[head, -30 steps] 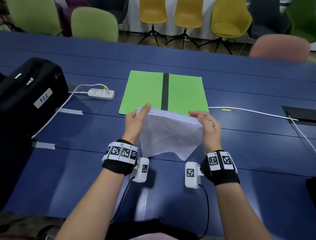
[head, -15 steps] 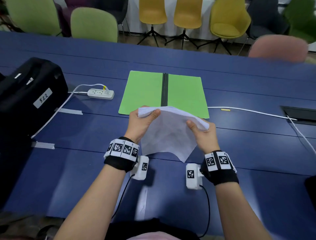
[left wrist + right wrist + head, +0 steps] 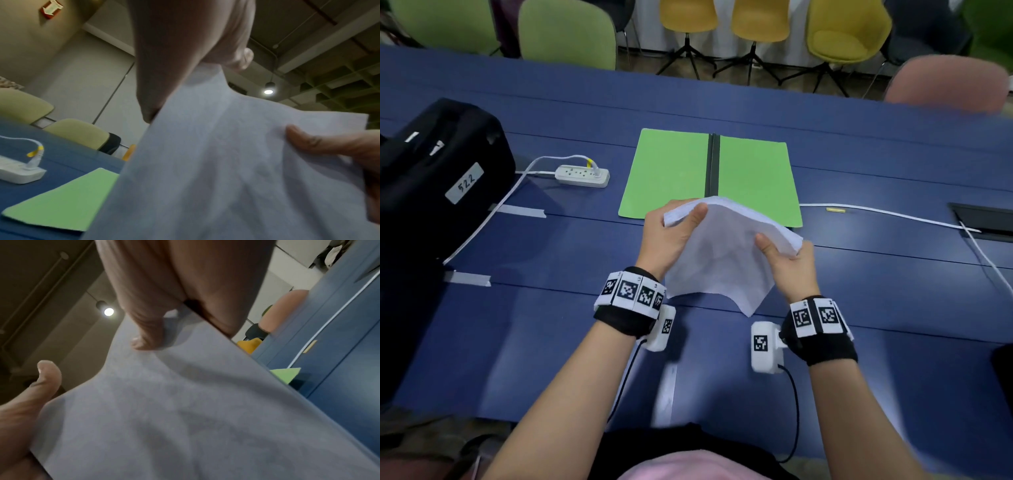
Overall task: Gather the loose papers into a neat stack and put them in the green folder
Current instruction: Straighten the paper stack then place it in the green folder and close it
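A stack of white papers [image 3: 722, 250] is held up on edge above the blue table [image 3: 551, 325], its lower corner hanging near the tabletop. My left hand [image 3: 671, 229] grips the stack's upper left corner, thumb on the near face. My right hand [image 3: 787, 255] grips the upper right corner the same way. The sheets bow between the two hands. The green folder [image 3: 671, 171] lies open and flat just beyond the papers, with a dark spine down its middle. In the left wrist view the papers [image 3: 216, 170] fill the frame; the right wrist view shows the papers [image 3: 174, 410] too.
A white power strip [image 3: 582, 175] with its cable lies left of the folder. A black case [image 3: 438, 178] labelled 522 sits at the far left. A white cable [image 3: 887, 214] runs right toward a table socket hatch [image 3: 986, 222]. Chairs line the far edge.
Both hands closed their thumbs onto the stack's top corners. The stack tipped so its left corner sits higher than the right, and it shifted slightly toward me.
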